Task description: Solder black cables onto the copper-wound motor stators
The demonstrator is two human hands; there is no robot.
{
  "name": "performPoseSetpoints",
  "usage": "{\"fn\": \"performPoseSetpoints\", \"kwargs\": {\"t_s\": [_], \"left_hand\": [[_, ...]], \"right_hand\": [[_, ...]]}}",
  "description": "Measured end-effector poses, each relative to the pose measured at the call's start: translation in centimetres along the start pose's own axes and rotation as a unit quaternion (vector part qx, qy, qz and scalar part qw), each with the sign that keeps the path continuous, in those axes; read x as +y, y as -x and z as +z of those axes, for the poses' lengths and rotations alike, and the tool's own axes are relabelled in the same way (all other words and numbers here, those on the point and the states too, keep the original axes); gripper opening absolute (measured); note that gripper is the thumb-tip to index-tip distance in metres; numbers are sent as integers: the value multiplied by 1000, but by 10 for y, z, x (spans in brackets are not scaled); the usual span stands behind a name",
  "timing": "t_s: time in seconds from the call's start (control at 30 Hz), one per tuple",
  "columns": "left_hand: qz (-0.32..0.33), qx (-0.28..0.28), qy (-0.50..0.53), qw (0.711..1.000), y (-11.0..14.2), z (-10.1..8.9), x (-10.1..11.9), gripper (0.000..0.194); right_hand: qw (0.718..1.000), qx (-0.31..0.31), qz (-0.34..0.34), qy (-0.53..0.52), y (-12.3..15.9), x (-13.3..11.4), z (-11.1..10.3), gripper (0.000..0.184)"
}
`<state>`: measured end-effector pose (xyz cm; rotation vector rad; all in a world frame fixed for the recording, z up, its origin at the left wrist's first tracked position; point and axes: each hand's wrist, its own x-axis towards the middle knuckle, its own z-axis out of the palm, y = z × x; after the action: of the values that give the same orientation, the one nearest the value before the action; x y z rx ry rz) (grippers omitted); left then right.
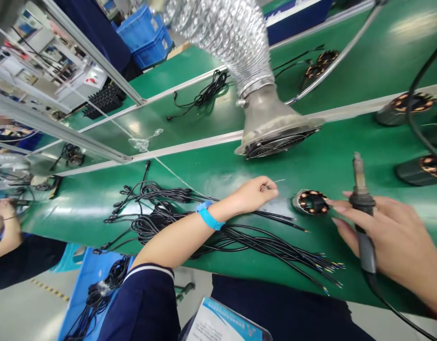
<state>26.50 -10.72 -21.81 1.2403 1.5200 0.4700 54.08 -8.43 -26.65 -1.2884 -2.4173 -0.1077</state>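
While hands (392,232) curl, left (254,195) seemingly pinches wire (280,180)

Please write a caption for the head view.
Left hand holding thin wire, right hand holding soldering iron, coil ring between them, green bench below.

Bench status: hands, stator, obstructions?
Left hand pinching thin wire. Right hand holding soldering iron, fingertips at stator. Stator on green bench, between hands. Black cables under left forearm.

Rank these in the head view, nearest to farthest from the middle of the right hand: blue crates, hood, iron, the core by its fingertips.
1. Iron: in the right hand.
2. Core: left of its fingertips.
3. Hood: beyond, up and left.
4. Blue crates: far back, upper left.
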Motion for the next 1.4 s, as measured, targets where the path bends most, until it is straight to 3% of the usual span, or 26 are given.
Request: {"fn": "performPoseSetpoints", "kwargs": {"t_s": [0.07,0.17,0.23,0.37,0.53,0.67,0.8,0.87,0.93,1.1,1.23,1.4], "left_hand": [[13,2,5,1000,1,-4,1,21],[58,-61,-5,996,6,-11,5,27],[52,-89,-33,994,9,-12,7,29],[-6,-79,-54,995,8,-6,5,23],[-24,-85,96,991,-3,0,3,11],[12,-83,-13,996,-6,-11,4,13],[4,-166,-69,984,-4,-21,3,12],[-15,-223,-56,973,-1,-23,3,11],[-24,-244,-28,969,1,-24,3,11],[-18,-206,12,978,2,-26,1,24],[-38,-189,46,980,0,-26,0,4],[-45,-127,114,984,0,-23,5,3]], "right_hand": [[999,6,-42,-31,-7,-22,-7,44],[986,41,-128,-96,-21,-51,-17,48],[981,45,-147,-116,-28,-65,-18,56],[980,40,-143,-133,-33,-79,-3,60],[978,58,-101,-171,-31,-82,16,56],[976,44,-75,-201,-30,-79,18,55],[975,28,-53,-215,-28,-77,19,56],[974,29,-44,-220,-27,-76,21,57],[973,32,-36,-227,-27,-75,22,57],[970,32,-36,-240,-28,-75,20,54],[968,41,-45,-244,-26,-76,20,54],[964,42,-67,-256,-23,-75,23,46]]}}
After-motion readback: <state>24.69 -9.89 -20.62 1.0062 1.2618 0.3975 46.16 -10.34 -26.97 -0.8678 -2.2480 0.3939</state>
